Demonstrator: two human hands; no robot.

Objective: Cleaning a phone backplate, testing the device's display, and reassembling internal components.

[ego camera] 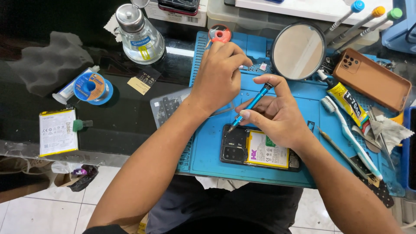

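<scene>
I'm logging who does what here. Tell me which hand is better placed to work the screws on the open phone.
Right. The right hand already holds the blue screwdriver, tip down at the top edge of the phone. The left hand is farther up the mat, by small parts, with no tool visible.

Blue screwdriver (251, 105), blue mat (299, 112), black phone (236, 147) with white-and-yellow battery (268, 149).

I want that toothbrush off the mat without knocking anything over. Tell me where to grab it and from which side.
Grip the toothbrush at mid-handle, coming from above. It lies flat on the blue mat, bristle head up near the glue tube, the handle running toward the mat's near right corner. The middle stretch looks freest; the head is crowded by the tube, the tail end by small tools, and the right hand works beside it.
</scene>
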